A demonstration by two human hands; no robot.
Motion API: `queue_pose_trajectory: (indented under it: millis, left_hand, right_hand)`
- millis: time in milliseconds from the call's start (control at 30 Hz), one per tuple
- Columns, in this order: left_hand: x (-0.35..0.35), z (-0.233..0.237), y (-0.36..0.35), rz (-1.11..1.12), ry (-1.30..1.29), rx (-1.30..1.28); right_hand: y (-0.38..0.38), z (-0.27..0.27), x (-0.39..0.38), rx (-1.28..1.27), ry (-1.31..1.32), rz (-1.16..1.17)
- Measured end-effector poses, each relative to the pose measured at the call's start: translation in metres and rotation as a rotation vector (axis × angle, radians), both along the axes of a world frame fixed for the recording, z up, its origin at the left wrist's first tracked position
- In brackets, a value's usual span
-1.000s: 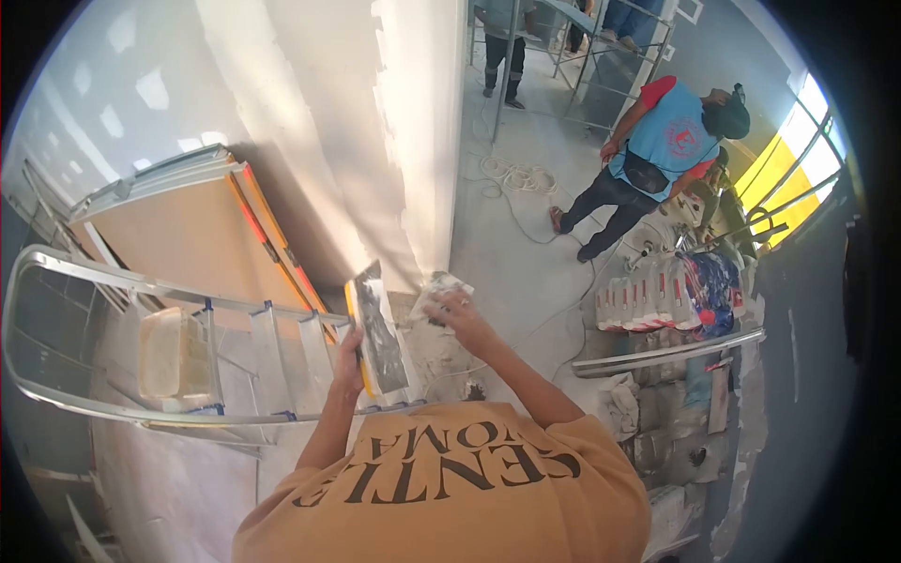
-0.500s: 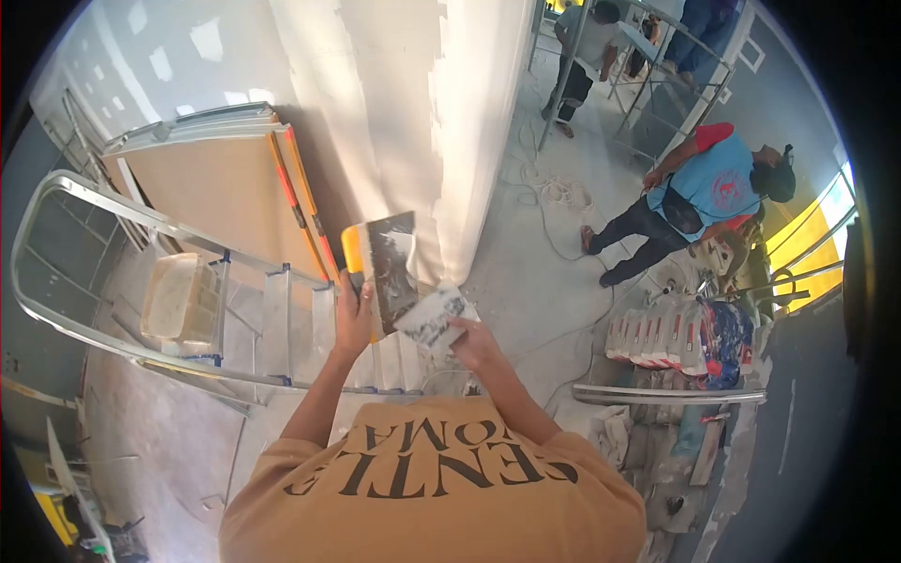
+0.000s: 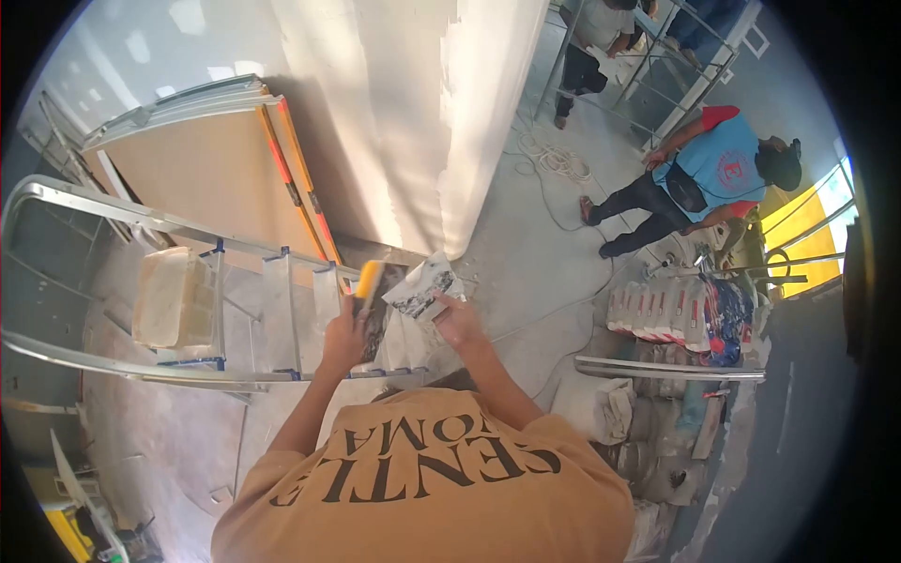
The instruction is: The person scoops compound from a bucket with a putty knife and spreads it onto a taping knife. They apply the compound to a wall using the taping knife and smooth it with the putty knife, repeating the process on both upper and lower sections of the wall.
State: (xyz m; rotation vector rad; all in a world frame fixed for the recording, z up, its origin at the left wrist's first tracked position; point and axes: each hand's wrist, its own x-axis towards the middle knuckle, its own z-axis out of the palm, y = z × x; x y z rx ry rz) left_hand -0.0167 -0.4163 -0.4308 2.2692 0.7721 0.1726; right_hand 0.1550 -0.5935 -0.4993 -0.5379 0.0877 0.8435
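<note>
Just off the right end of the ladder (image 3: 280, 314), two flat blades come together, one in each hand. The yellow-handled blade (image 3: 368, 280) is dark and smeared along its face and tipped up steeply, so only a narrow strip of it shows. The pale blade (image 3: 422, 284), a little farther right of the ladder, is whitish with blotchy grey-black smears and lies flatter. Their edges meet or overlap in view — whether they actually touch, I cannot tell.

The left hand (image 3: 345, 340), at the ladder's right end, has its grip closed around the yellow-handled blade, with some fingers hidden behind it. The right hand (image 3: 459, 324), farther from the ladder, pinches the near corner of the pale blade in a narrow grip; the fingers beneath are out of sight, and any handle there is hard to make out.

Within the ladder's frame sits a cloudy plastic tub (image 3: 173, 300), its contents unclear. Far beyond the ladder to the right, a person near the scaffold (image 3: 648, 89) is cut off by the top edge.
</note>
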Motion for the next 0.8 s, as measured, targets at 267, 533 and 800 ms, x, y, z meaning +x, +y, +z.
queue_pose_trajectory:
  millis: [267,533,800]
  left_hand:
    - [-0.049,-0.074,0.015,0.290,-0.128,-0.138]
    - [-0.034,-0.149,-0.045,0.423,0.128,-0.270]
    - [-0.009,-0.175,-0.068,0.642,0.278,-0.491]
  right_hand:
    - [0.008,-0.115,0.040,-0.036,0.301,-0.220]
    - [0.062,-0.356,0.196,-0.163,0.443,-0.409]
    - [0.130,-0.467,0.305,-0.376,0.641,-0.456]
